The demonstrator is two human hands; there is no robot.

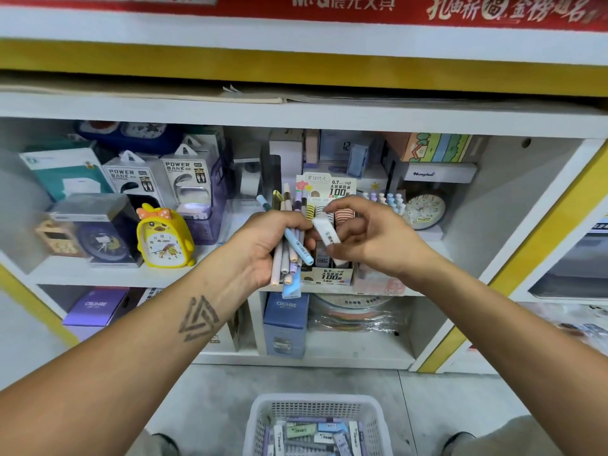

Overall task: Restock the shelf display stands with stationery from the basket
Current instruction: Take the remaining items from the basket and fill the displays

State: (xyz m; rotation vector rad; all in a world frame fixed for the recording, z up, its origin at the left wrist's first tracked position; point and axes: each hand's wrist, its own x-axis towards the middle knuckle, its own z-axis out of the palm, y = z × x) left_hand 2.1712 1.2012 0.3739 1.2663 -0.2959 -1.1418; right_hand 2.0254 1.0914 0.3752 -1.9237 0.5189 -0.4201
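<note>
My left hand (263, 245) grips a bundle of pastel pens (289, 255), blue, beige and lilac, held upright in front of the middle shelf. My right hand (365, 235) pinches a white eraser (327, 236) between thumb and fingers, just right of the pens. Behind both hands stands a cardboard display stand (332, 274) of pencil-lead tubes with a "0.7 HB 100" card. The white plastic basket (263, 419) sits on the floor below, holding several erasers and pens.
A yellow chick alarm clock (164, 238), power bank boxes (187, 179) and a round clock (424, 210) fill the middle shelf. Blue and purple CRUHRE boxes (286, 320) stand on the lower shelf. Yellow-edged shelf frames run along the right (526, 245).
</note>
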